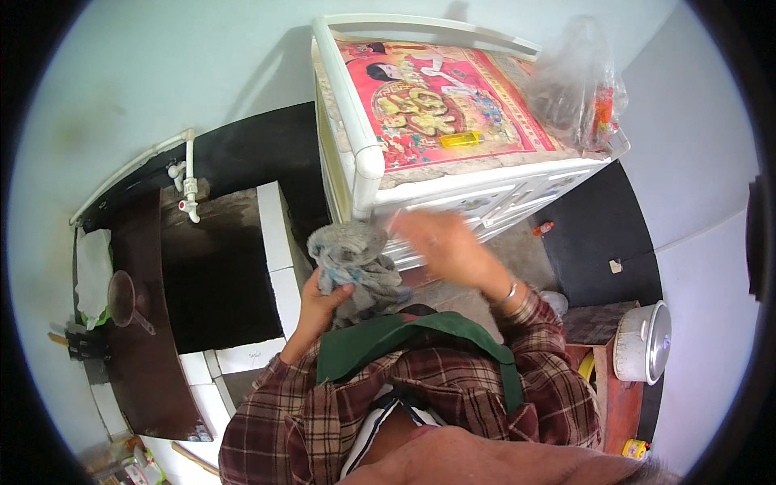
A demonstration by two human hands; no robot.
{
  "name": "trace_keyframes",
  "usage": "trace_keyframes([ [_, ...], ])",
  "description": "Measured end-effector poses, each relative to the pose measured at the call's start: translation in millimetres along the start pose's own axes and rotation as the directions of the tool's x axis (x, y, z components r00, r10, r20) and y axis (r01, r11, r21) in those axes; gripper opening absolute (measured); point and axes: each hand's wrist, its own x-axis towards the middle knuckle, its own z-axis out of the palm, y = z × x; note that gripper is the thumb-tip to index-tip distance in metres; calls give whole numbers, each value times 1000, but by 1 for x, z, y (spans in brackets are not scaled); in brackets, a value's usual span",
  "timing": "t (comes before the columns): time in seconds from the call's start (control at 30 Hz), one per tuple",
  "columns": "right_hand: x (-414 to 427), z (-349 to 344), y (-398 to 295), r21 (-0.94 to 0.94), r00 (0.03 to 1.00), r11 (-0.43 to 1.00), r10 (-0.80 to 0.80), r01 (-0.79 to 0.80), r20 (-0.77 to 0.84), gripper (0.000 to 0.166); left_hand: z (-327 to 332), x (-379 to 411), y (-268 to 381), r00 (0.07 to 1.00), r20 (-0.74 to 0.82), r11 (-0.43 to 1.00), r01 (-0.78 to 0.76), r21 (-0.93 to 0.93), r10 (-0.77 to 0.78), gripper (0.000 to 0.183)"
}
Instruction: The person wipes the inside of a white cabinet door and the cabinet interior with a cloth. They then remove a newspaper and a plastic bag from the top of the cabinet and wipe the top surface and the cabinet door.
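Observation:
A crumpled grey cloth (364, 279) with pale blue patches is bunched up in front of my chest. My left hand (330, 297) grips it from the left side, thumb on top. To the right of the cloth, near the front corner of a white cabinet (485, 176), my right hand (439, 242) is raised and blurred; whether it holds anything, or how its fingers are set, cannot be made out. A yellow lighter (462, 139) lies on the cabinet's printed red poster sheet (503, 115).
A clear plastic bag (576, 91) stands on the cabinet's right end. At left are a white-tiled basin edge (282, 242), a tap (189, 209) and a plastic ladle (123, 297) on a brown board (130, 376). A lidded metal pot (633, 342) stands at right on a wooden cupboard (621, 403).

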Motion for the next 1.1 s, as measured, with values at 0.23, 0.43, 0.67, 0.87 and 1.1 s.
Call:
trace_keyframes([
  [0.23,55,-22,23,-185,999,983,-16,8,-41,41,-26,9,29,980,-158,991,-129,-28,123,43],
  [0.43,75,-16,34,-298,991,947,-102,123,86,29,-49,14,45,962,-186,978,-209,-31,199,46],
  [0.67,81,-21,34,-285,984,957,3,-54,-176,9,-71,45,62,932,-138,939,-321,121,336,54],
  [0.87,88,-47,56,217,791,886,463,-410,-399,8,-68,81,96,829,52,763,-535,363,556,63],
  [1.1,93,-45,49,251,737,860,510,-444,-444,7,-18,126,156,527,649,229,-841,489,549,56],
])
